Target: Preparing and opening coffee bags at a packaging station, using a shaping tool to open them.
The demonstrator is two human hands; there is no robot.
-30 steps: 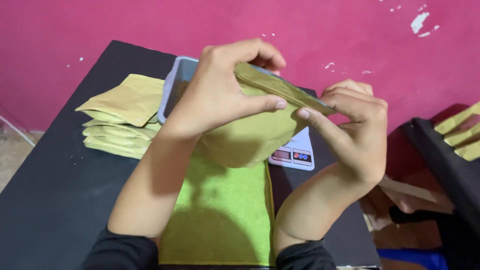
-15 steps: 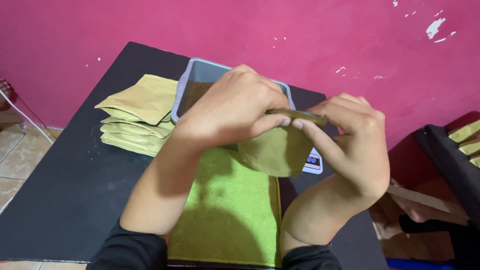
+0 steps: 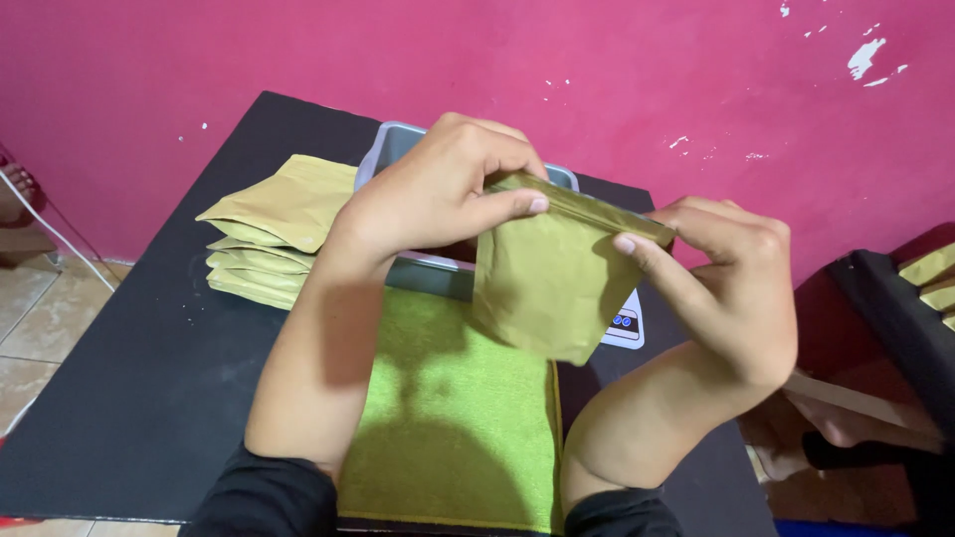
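Note:
Both my hands hold one tan paper pouch (image 3: 542, 283) in the air above a green cloth (image 3: 453, 418). My left hand (image 3: 438, 189) pinches the pouch's top edge at its left corner, thumb in front. My right hand (image 3: 731, 288) pinches the same top edge at the right corner. The pouch hangs down, its flat face toward me. Behind it sits a grey tray (image 3: 398, 144), mostly hidden by my left hand, and a small white scale (image 3: 625, 326), of which only a corner shows.
A stack of tan pouches (image 3: 274, 229) lies on the black table (image 3: 129, 378), left of the tray. A pink wall (image 3: 497, 50) rises behind. At the right stands a dark bag (image 3: 900, 318) with more pouches (image 3: 935, 278). Tiled floor lies at the left.
The pouch has swung from lying almost flat, top edge toward me, to hanging upright with its face showing. Both hands stay on its top edge.

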